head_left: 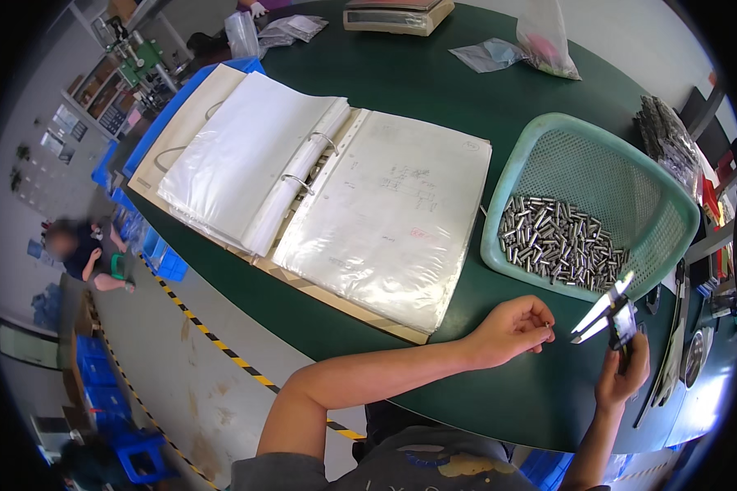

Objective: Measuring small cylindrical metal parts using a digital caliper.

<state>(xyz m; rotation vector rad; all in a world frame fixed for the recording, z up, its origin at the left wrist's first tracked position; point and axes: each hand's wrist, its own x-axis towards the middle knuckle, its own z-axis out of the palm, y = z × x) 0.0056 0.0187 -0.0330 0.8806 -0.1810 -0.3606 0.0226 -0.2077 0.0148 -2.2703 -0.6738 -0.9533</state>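
My right hand (pixel 622 375) is wrapped round a digital caliper (pixel 621 322) at the right front of the table. Its bright metal jaws (pixel 594 317) point left and upward, apart from each other, with nothing visible between them. Just left of the jaws, my left hand (pixel 512 331) pinches a small metal pin (pixel 548 325) between thumb and fingers, mostly hidden by the fingertips. Behind both hands stands a pale green mesh basket (pixel 512 172). Many short, shiny metal pins (pixel 558 241) lie heaped in its near left part.
An open ring binder (pixel 385 221) with drawings in plastic sleeves lies left of the basket on the green table (pixel 434 82). Plastic bags (pixel 544 41) and a scale-like box (pixel 397 18) are at the back. Tools (pixel 671 360) lie at the right edge. Another person (pixel 82 250) sits far left.
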